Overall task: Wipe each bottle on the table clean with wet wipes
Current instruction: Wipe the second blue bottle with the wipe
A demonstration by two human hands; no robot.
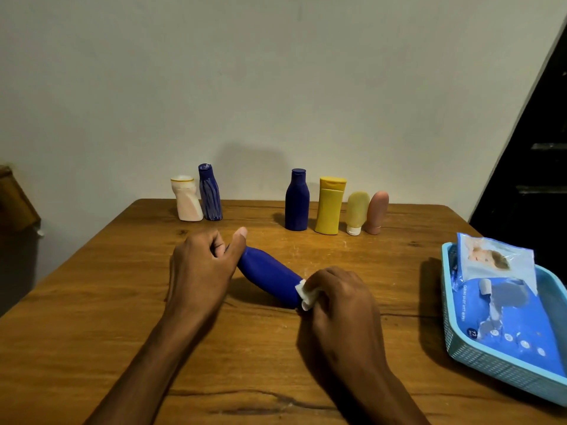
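A blue bottle (267, 275) lies tilted over the middle of the wooden table (122, 302). My left hand (204, 265) grips its far, upper end with curled fingers and thumb. My right hand (340, 305) holds a white wet wipe (304, 294) bunched against the bottle's near end. Along the back edge stand a white bottle (185, 199) and a streaked dark blue bottle (210, 193) on the left, then a dark blue bottle (297, 200), a yellow bottle (329, 207), a pale yellow tube (356, 213) and a pink tube (376, 212).
A light blue basket (491, 360) sits at the table's right edge with a blue pack of wet wipes (503, 320) in it and a smaller pack (494, 259) on top. A plain wall stands behind the table. A dark object is at the far left.
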